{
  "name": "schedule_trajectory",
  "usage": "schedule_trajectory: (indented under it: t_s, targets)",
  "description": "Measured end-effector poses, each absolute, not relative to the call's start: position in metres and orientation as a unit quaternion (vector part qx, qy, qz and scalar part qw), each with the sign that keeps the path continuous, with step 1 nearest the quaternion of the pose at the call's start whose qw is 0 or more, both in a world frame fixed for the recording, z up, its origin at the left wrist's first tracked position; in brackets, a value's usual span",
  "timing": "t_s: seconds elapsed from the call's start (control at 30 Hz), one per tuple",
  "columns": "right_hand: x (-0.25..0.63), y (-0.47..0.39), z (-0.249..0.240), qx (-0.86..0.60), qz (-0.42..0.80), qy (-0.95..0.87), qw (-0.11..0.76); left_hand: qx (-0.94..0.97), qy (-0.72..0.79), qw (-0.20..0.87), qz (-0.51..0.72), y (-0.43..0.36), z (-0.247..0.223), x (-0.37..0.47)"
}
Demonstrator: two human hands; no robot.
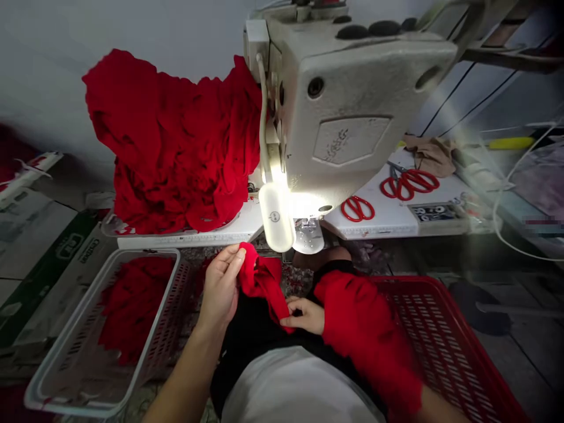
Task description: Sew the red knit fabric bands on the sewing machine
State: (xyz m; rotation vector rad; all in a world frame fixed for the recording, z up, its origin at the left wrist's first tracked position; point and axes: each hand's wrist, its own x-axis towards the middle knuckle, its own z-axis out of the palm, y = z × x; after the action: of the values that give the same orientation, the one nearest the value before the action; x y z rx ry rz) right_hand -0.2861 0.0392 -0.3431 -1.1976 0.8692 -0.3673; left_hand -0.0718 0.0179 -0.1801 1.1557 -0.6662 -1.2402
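A strip of red fabric (268,279) stretches between my two hands above my lap. My left hand (221,282) pinches its upper end between thumb and fingers. Lower down, my right hand (306,315) has its fingers closed on the other end. More red cloth (361,323) is bunched around my right wrist and forearm. Just beyond the strip stands a sewing machine (352,117), its lit lamp (277,217) hanging over the front edge. A big pile of red fabric (176,141) rests on the table to the machine's left.
A white basket (165,305) with red cloth pieces stands on my left; a red basket (440,329) is on my right. Red-handled scissors (409,183) and another red-handled pair (358,208) lie on the white tabletop (379,220). A white cable (496,205) loops at the right.
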Motion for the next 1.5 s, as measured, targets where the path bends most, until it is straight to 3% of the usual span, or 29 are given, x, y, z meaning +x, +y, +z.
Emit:
schedule_trajectory:
  t_s: [0.2, 0.43, 0.57, 0.63, 0.8, 0.97, 1.07, 1.17, 1.3, 1.5]
  targets:
    - [-0.296, 0.027, -0.324, -0.456, -0.145, 0.383, 0.79, 0.503, -0.305, 0.615, -0.525, 0.015, -0.188, -0.071]
    - [-0.315, 0.003, -0.252, -0.304, -0.41, 0.353, 0.784, 0.497, -0.287, 0.6, -0.557, 0.017, -0.205, -0.075]
    - [-0.287, 0.016, -0.237, -0.301, -0.501, 0.301, 0.754, 0.479, -0.277, 0.568, -0.609, 0.025, -0.211, -0.104]
    - [-0.277, 0.024, -0.241, -0.347, -0.478, 0.298, 0.75, 0.482, -0.294, 0.571, -0.596, 0.027, -0.215, -0.116]
    - [-0.295, 0.022, -0.251, -0.543, -0.233, 0.334, 0.735, 0.542, -0.468, 0.546, -0.434, 0.021, -0.223, -0.112]
    - [-0.331, -0.007, -0.238, -0.728, -0.217, 0.406, 0.509, 0.491, -0.714, 0.275, -0.416, 0.014, -0.217, -0.085]
    - [-0.335, -0.016, -0.228, -0.773, -0.207, 0.356, 0.483, 0.405, -0.748, 0.201, -0.485, 0.011, -0.207, -0.083]
    - [-0.334, -0.017, -0.224, -0.793, -0.184, 0.309, 0.491, 0.357, -0.737, 0.205, -0.536, 0.009, -0.202, -0.092]
    - [-0.341, -0.018, -0.225, -0.75, -0.258, 0.315, 0.522, 0.41, -0.686, 0.221, -0.559, 0.01, -0.21, -0.102]
    - [-0.352, -0.016, -0.224, -0.606, -0.301, 0.41, 0.611, 0.482, -0.547, 0.373, -0.574, 0.015, -0.217, -0.106]
